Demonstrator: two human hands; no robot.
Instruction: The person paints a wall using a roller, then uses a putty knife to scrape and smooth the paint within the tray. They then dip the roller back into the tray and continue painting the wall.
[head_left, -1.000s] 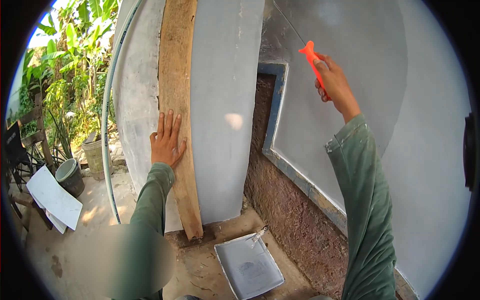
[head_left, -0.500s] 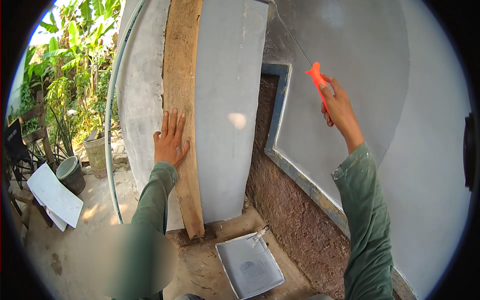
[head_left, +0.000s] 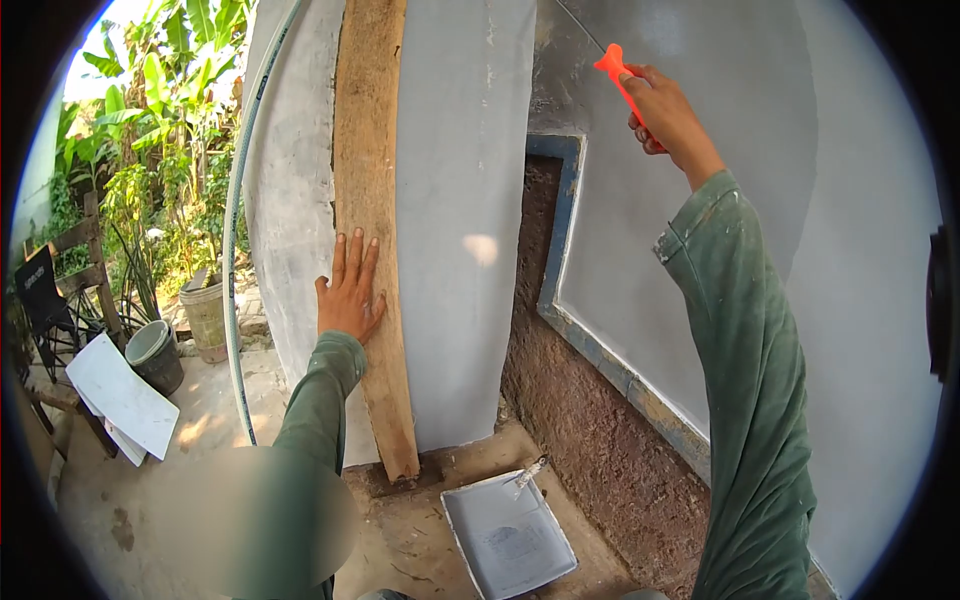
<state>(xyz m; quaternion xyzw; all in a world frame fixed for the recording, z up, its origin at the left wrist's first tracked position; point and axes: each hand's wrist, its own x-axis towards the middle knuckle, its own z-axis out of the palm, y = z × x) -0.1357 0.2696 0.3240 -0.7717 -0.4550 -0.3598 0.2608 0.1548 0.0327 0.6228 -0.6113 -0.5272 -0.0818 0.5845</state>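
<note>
while the left hand (head_left: 350,295) lies flat, fingers spread, against the upright wooden plank (head_left: 372,180), the right hand (head_left: 665,118) is held high, fingers wrapped round an orange handle (head_left: 612,66) before the grey wall (head_left: 770,110). a paint tray (head_left: 510,535) sits on the ground (head_left: 405,535) below.

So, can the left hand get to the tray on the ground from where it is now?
Probably not without bending down. The left hand lies flat on the plank, well above the tray at the plank's foot. Nothing stands between them, though.
</note>
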